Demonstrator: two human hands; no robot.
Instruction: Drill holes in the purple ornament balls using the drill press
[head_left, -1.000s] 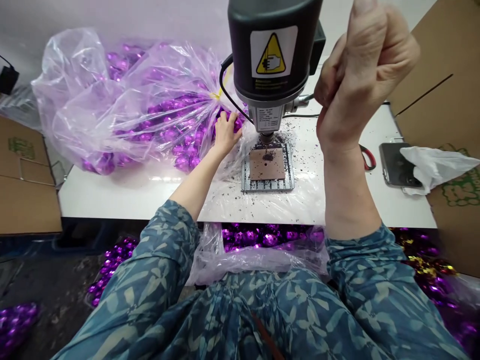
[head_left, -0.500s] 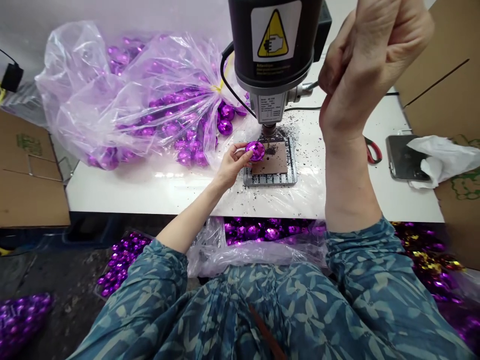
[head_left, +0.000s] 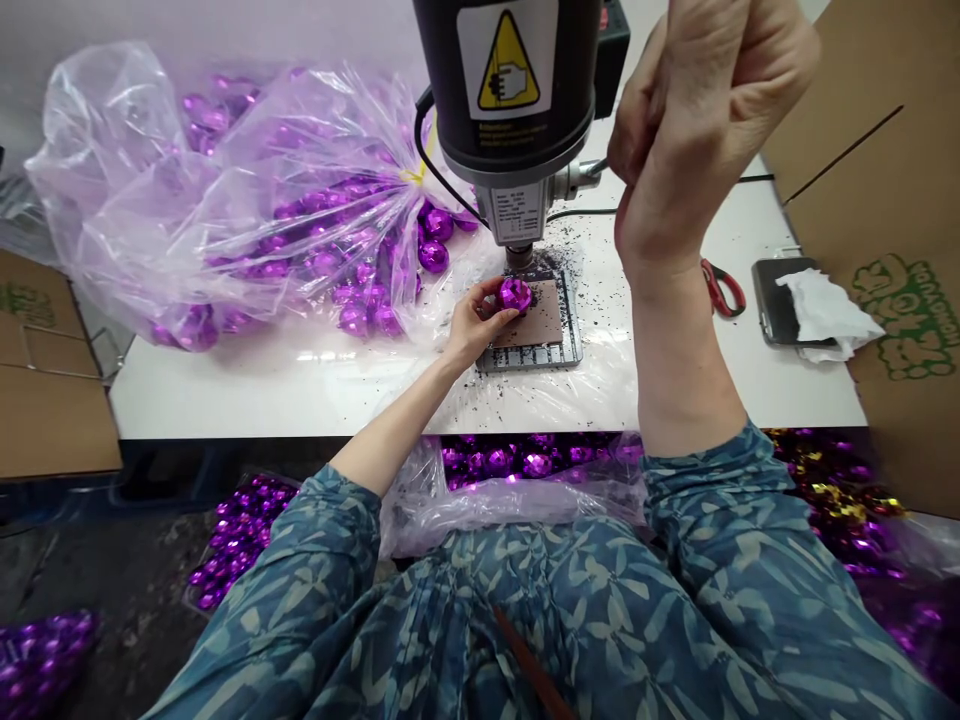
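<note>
Between the fingers and thumb of my left hand [head_left: 477,322] is a shiny purple faceted ball [head_left: 514,295]. It is over the left part of a brown board [head_left: 536,318] that lies on the slotted metal base [head_left: 571,345] of a drill press [head_left: 517,130]. Raised at the upper right, my right hand [head_left: 705,120] is closed round the press's feed lever [head_left: 598,167]; only a short piece of the lever shows. The chuck [head_left: 519,257] hangs just behind the ball, and the drill tip is hard to make out.
A tied clear bag of purple balls [head_left: 300,215] fills the table's left side. Dark shavings litter the white table [head_left: 240,390]. Red-handled scissors [head_left: 724,290], a dark phone [head_left: 772,300] and crumpled tissue [head_left: 829,310] lie right. More balls [head_left: 536,463] sit below the front edge.
My view has shifted slightly to the right. The ball has turned in my left hand and sits a little further over the board. My right hand stays on the lever.
</note>
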